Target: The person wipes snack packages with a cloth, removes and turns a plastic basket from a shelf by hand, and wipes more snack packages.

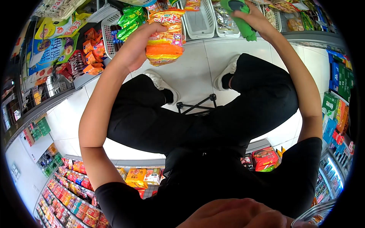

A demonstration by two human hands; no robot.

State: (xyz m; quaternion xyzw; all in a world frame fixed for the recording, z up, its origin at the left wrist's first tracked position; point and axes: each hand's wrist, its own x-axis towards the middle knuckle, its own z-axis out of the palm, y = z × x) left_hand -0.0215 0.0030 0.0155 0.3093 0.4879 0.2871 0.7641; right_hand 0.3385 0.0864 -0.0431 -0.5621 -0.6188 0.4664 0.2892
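My left hand (138, 47) is closed around an orange and yellow snack bag (166, 49). The bag hangs upright over the front edge of the shelf, with a small pink cartoon figure on its face. At the upper right, my right hand (256, 19) grips a green cloth (244, 27), bunched and hanging downward. Below the bag and cloth sits a white plastic basket (200, 21), with few contents showing. Another basket (228, 33) beside it holds clear-wrapped packets. Green snack bags (131, 22) stand just left of the orange bag.
Orange packets (93, 49) and blue-and-yellow bags (51, 51) fill the shelf at left. My knees are spread over a white tiled floor (194, 64), with a folding stool's black legs (195, 104) between them. Behind me are more stocked shelves (72, 190); boxes (330, 106) stand at right.
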